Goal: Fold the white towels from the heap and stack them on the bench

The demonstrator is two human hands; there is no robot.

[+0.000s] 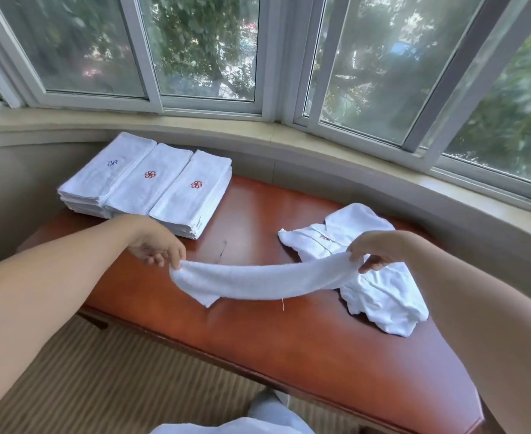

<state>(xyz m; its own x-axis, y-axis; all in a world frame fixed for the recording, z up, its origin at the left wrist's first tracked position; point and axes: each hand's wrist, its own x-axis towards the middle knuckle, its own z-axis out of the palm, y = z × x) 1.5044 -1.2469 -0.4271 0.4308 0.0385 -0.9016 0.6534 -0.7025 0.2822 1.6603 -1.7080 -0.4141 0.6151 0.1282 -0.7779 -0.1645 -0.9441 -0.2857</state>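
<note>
I hold one white towel (259,278) stretched between my two hands above the counter (289,339). My left hand (157,245) pinches its left end with fingers closed on the cloth, and my right hand (375,247) pinches the right end the same way. The towel sags a little in the middle, folded lengthwise into a narrow band, and a loose corner hangs down below my left grip, near the counter. A thin thread dangles from its lower edge.

Just beyond and under my right grip lies the heap (376,277) of crumpled white towels, with a bit of red stitching showing. Beyond my left grip, at the far corner, three stacks of folded towels (146,184) sit side by side and touching; the nearest two show a red flower emblem, the farthest a blue one.

The counter is glossy reddish-brown wood, bare between the stacks and the heap and along its near edge. A curved beige sill (273,133) and sliding windows (195,48) wrap behind it, with trees outside. Striped carpet (101,371) lies below.
</note>
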